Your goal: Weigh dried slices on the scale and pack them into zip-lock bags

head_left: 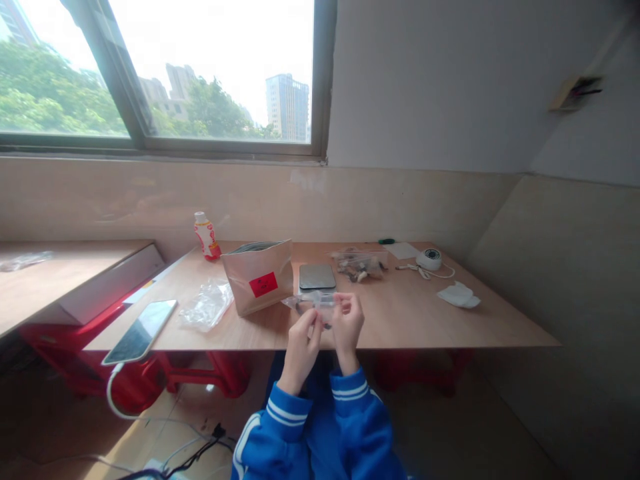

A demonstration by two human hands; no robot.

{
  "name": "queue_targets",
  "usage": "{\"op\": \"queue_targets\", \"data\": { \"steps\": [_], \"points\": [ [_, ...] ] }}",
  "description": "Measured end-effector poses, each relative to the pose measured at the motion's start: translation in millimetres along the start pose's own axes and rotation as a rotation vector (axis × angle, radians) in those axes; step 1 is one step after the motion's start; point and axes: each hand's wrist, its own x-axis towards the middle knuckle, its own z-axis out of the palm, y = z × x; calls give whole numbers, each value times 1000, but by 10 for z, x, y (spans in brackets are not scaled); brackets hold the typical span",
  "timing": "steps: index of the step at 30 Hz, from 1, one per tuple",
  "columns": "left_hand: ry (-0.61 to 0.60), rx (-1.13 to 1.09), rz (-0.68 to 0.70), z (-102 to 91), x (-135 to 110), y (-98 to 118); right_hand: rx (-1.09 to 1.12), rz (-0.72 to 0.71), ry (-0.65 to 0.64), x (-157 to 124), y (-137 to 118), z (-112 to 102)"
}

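Item: small clear bag (316,300), centre frame, over the table (410,320) near edge. Long axis lies left-right. Your left hand (304,341) and right hand (349,323) pinch it from below, fingers narrow, equally close.

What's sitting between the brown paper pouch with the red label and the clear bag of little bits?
A flat grey square pad, perhaps a small scale, lies between the brown pouch and the clear bag, in the head view.
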Motion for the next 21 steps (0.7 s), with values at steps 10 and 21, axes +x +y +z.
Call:
{"op": "queue_targets", "data": {
  "steps": [10,21],
  "points": [
    [6,-442,-261,-80,127,-501,60,-170,-283,639,-180,99],
    [-101,-796,-379,-227,504,-946,-157,-516,-486,593,-200,295]
  ]
}}
